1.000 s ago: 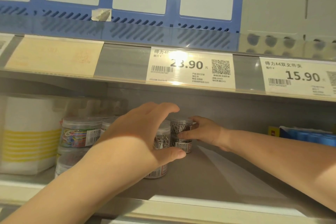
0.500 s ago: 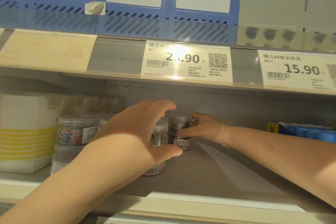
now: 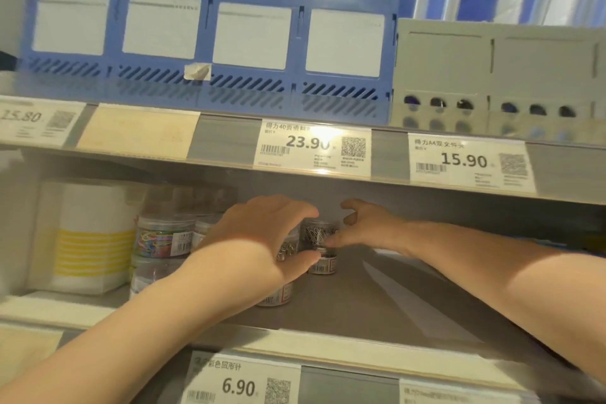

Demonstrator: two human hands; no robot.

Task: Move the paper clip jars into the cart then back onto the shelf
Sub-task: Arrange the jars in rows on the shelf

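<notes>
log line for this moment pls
place: shelf | left hand: grips front jar | right hand: touches rear jar, grip unclear

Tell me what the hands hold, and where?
Left hand grips the near upper jar by its sides; right hand touches the far upper jar, grip unclear.

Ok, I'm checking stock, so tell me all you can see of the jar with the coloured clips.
The coloured-clip jar is a round, clear plastic tub with a clear lid, upright, holding bright clips. A white barcode label sits on its right side. It stands on another clear jar, beside a yellow-striped white box, left of the left hand, which doesn't touch it.
</notes>
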